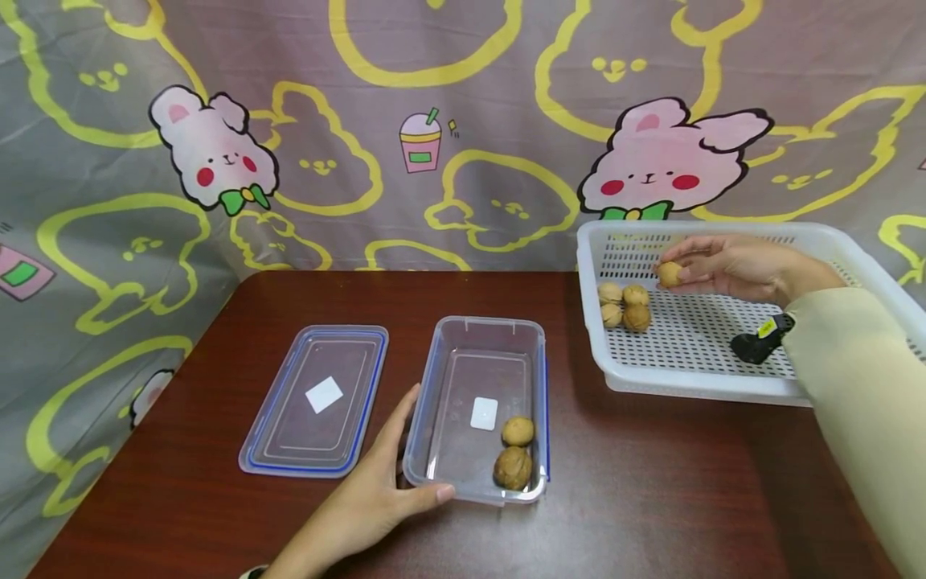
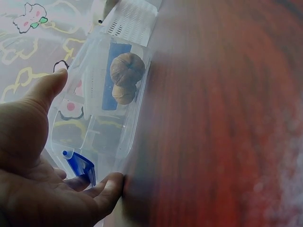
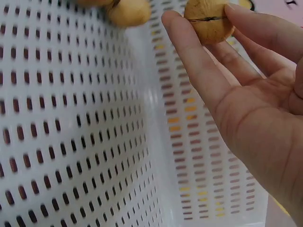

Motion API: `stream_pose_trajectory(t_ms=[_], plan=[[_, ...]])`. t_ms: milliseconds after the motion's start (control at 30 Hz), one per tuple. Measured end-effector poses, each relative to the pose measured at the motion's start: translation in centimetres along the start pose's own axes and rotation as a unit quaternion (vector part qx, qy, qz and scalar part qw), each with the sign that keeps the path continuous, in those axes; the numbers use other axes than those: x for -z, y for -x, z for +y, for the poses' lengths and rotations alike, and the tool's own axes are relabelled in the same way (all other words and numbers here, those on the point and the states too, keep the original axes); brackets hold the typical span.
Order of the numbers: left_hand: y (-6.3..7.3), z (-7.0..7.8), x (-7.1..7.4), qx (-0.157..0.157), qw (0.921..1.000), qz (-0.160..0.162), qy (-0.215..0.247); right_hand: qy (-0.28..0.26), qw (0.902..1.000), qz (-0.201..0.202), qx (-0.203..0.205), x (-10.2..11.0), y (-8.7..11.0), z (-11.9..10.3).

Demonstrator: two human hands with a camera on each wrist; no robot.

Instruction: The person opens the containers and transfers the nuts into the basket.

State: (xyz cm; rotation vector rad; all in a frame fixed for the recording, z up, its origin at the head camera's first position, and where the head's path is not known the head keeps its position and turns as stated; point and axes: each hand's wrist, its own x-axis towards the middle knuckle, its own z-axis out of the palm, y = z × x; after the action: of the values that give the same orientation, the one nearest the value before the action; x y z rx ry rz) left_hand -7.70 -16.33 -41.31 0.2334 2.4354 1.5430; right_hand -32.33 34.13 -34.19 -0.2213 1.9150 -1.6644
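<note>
A walnut (image 1: 669, 274) is pinched between the thumb and fingertips of my right hand (image 1: 731, 265), raised over the white perforated basket (image 1: 716, 386). The right wrist view shows a dark seam on that walnut (image 3: 208, 21). Several more walnuts (image 1: 636, 305) lie at the basket's left side. My left hand (image 1: 379, 482) grips the near left corner of a clear plastic container (image 1: 463, 338), thumb at the near rim and fingers along the left wall. Inside, at its near right corner, sit two walnuts (image 1: 514, 468). A blue clip (image 2: 80, 166) shows by the left fingers.
Left of the container, a clear lid (image 1: 318, 402) with a blue seal lies flat on the dark red table (image 1: 622, 482). A patterned cloth (image 1: 477, 121) hangs behind the table. A black wrist device (image 1: 760, 342) is at the right sleeve.
</note>
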Motion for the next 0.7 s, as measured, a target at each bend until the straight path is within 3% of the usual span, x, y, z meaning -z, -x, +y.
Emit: stream_pose_trajectory(t_ms=[467,700], plan=[[0.0,-0.1,0.1,0.000,1.0000,-0.005,0.008,0.068,0.9906,0.007,-0.118,-0.3,-1.3,0.3],[0.0,-0.1,0.1,0.000,1.0000,-0.003,0.006,0.090,0.9850,-0.012,-0.147,-0.9,-2.0,0.5]])
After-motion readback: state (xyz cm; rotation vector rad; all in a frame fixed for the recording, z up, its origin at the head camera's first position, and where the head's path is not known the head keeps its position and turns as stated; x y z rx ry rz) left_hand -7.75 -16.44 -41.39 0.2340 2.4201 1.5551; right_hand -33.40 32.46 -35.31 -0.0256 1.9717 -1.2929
